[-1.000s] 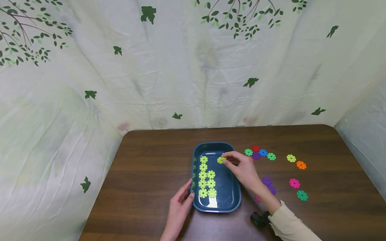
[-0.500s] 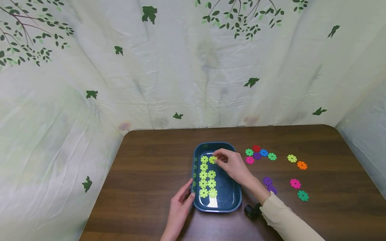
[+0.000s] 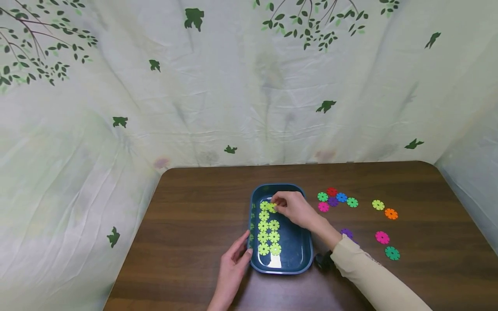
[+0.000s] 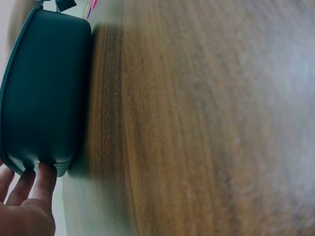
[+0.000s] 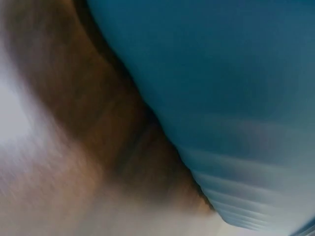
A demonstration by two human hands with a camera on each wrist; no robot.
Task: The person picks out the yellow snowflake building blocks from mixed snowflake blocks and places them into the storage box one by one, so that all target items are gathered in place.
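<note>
My right hand (image 3: 297, 209) pinches a yellow-green flower-shaped disc (image 3: 272, 207) near the far end of the blue tray (image 3: 293, 250). The fingertips partly cover this disc, close to the top of the left column. Several matching discs (image 3: 263, 237) lie in two columns along the tray's left side, with a gap in the right column below the pinched one. At the tray's left wall rests my left hand (image 3: 230, 270), fingers extended. In the left wrist view its fingers (image 4: 45, 182) touch the tray's outer side (image 4: 44, 88). The right wrist view is blurred, showing only the tray's outer wall (image 5: 231, 98).
Right of the tray, loose discs lie on the brown table (image 3: 186, 224): a cluster with a red one (image 3: 332, 191), a yellow-green one (image 3: 378, 205), an orange one (image 3: 391, 214), a pink one (image 3: 382, 237) and a teal one (image 3: 392, 253). The right forearm partly covers purple ones (image 3: 346, 233).
My right hand has moved left across the tray with the yellow-green flower-shaped disc, bringing it beside the left column's top disc. My left hand has stayed at the tray's side.
</note>
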